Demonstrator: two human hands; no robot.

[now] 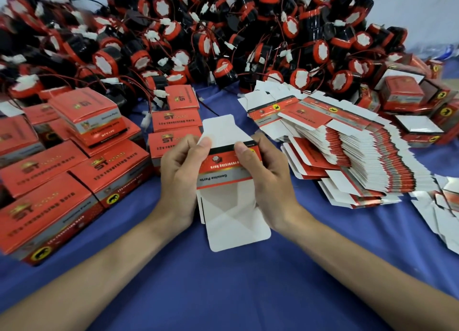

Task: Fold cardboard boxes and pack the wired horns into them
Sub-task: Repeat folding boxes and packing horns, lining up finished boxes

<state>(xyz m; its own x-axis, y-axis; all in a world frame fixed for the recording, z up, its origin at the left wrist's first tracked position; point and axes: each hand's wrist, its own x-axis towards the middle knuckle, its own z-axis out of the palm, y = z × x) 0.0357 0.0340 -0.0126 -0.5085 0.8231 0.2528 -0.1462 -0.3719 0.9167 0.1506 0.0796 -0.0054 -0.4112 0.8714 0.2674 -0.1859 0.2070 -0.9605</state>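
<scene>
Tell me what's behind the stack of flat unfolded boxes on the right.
Behind the flat box stack lies the heap of black-and-red wired horns. The blue cloth under the stack is covered.

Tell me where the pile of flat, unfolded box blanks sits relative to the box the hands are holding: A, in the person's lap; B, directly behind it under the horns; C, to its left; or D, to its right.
D: the fanned stack of flat blanks lies on the blue cloth to the right of the held box, beyond the right hand.
</scene>
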